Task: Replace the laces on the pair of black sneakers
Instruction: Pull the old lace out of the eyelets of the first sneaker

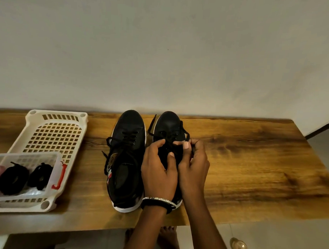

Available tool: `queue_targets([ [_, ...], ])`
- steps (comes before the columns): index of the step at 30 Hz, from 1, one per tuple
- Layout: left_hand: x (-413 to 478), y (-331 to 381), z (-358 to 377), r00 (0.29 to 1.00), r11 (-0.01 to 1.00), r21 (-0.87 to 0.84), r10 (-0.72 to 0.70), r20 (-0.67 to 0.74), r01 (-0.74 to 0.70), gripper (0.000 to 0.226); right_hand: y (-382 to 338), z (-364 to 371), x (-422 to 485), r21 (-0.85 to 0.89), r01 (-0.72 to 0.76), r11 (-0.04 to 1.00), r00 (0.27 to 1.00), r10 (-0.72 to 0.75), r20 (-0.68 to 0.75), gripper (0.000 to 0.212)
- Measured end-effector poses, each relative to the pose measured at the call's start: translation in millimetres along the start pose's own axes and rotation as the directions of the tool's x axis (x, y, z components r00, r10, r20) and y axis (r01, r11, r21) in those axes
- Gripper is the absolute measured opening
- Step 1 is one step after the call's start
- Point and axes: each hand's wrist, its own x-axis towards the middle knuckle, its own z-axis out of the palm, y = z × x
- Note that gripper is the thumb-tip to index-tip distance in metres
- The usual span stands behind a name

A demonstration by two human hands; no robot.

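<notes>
Lace grip at right sneaker (169, 124).
Left hand (159, 172) and right hand (193, 168) pinch its lace (169, 140); table (251, 164) extends rightward to its edge.

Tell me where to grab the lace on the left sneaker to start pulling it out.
Pinch the left lace by its loose end, where it hangs over the outer side of the left sneaker, coming from the left. It dangles free of the eyelets there, with bare table toward the tray. The left hand and right hand pinch the right lace.
</notes>
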Motion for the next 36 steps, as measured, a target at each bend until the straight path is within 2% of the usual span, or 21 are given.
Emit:
queue_targets([
  [2,1.7,-0.9,0.7,1.0,1.0,0.008,-0.008,0.013,0.008,0.031,1.2,0.0,0.6,-0.032,0.052,0.998,0.998,-0.053,-0.031,0.012],
  [7,4.0,-1.2,1.4,1.0,1.0,0.004,-0.014,-0.001,0.014,0.024,3.8,0.0,1.1,-0.051,0.035,0.998,0.988,-0.042,-0.149,0.013],
  [9,4.7,-2.7,1.6,1.0,1.0,-0.012,-0.015,0.001,0.015,0.023,0.4,-1.3,2.3,0.068,-0.013,0.998,0.982,0.025,-0.189,0.016],
  [11,5.2,-4.5,2.3,1.0,1.0,-0.027,-0.011,0.009,0.011,0.023,-2.6,-4.1,7.7,0.286,-0.138,0.948,0.962,0.197,-0.188,0.019],
  [12,5.3,-5.5,2.6,1.0,0.999,-0.034,-0.007,0.012,0.007,0.024,-0.3,-6.3,12.2,0.422,-0.237,0.875,0.929,0.331,-0.165,0.022],
  [13,5.2,-6.1,2.7,1.0,0.999,-0.042,-0.004,0.015,0.005,0.024,2.5,-9.9,17.0,0.569,-0.337,0.75,0.871,0.478,-0.116,0.026],
  [15,5.3,-6.6,3.3,1.0,0.999,-0.054,0.001,0.01,-0.001,0.024,8.4,-18.0,25.6,0.772,-0.465,0.432,0.717,0.696,0.042,0.04],
  [17,5.3,-6.4,3.9,1.0,0.998,-0.067,-0.006,0.004,0.006,0.023,12.8,-24.7,30.3,0.865,-0.467,0.182,0.63,0.756,0.18,0.048],
  [18,5.1,-6.4,3.9,1.0,0.997,-0.07,-0.009,0.002,0.009,0.022,14.9,-26.8,31.4,0.885,-0.452,0.107,0.616,0.756,0.223,0.047],
  [19,4.7,-6.4,3.8,1.0,0.997,-0.074,-0.011,0.0,0.011,0.022,15.8,-28.2,32.0,0.887,-0.452,0.089,0.616,0.751,0.238,0.046],
  [20,4.5,-6.7,3.9,1.0,0.997,-0.077,-0.011,-0.003,0.011,0.022,15.0,-29.1,32.1,0.867,-0.476,0.147,0.625,0.751,0.216,0.045],
  [21,4.3,-6.8,3.9,1.0,0.997,-0.081,-0.012,-0.004,0.011,0.022,14.7,-30.2,32.1,0.808,-0.514,0.288,0.653,0.742,0.151,0.043],
  [22,4.3,-6.9,4.1,1.0,0.996,-0.085,-0.012,-0.005,0.011,0.021,15.9,-30.7,31.4,0.687,-0.534,0.493,0.707,0.706,0.043,0.038],
  [23,4.4,-6.9,4.2,1.0,0.996,-0.092,-0.013,-0.006,0.012,0.021,15.6,-31.2,29.6,0.503,-0.508,0.699,0.779,0.622,-0.077,0.031],
  [24,4.6,-7.0,4.5,1.0,0.995,-0.099,-0.014,-0.007,0.013,0.021,15.2,-31.1,27.4,0.287,-0.442,0.85,0.848,0.5,-0.177,0.023],
  [25,4.8,-7.2,5.1,1.0,0.994,-0.106,-0.015,-0.006,0.015,0.021,13.4,-30.9,24.7,0.082,-0.35,0.933,0.901,0.359,-0.242,0.019],
  [27,5.8,-7.5,5.7,1.0,0.993,-0.119,-0.016,-0.003,0.016,0.022,9.2,-28.9,20.4,-0.171,-0.138,0.976,0.962,0.091,-0.258,0.025],
  [29,6.2,-7.6,5.6,1.0,0.991,-0.133,-0.005,0.005,0.005,0.024,8.4,-26.0,19.6,-0.304,0.068,0.95,0.988,-0.107,-0.114,0.023],
  [32,6.3,-6.8,4.5,0.999,0.988,-0.153,0.024,0.024,-0.02,0.026,11.1,-24.4,17.5,-0.334,0.249,0.909,0.963,-0.195,0.187,0.02],
  [36,6.4,-6.1,4.7,0.998,0.986,-0.163,0.043,0.036,-0.037,0.026,15.8,-30.3,19.3,-0.24,0.281,0.929,0.945,-0.224,0.237,0.016],
])
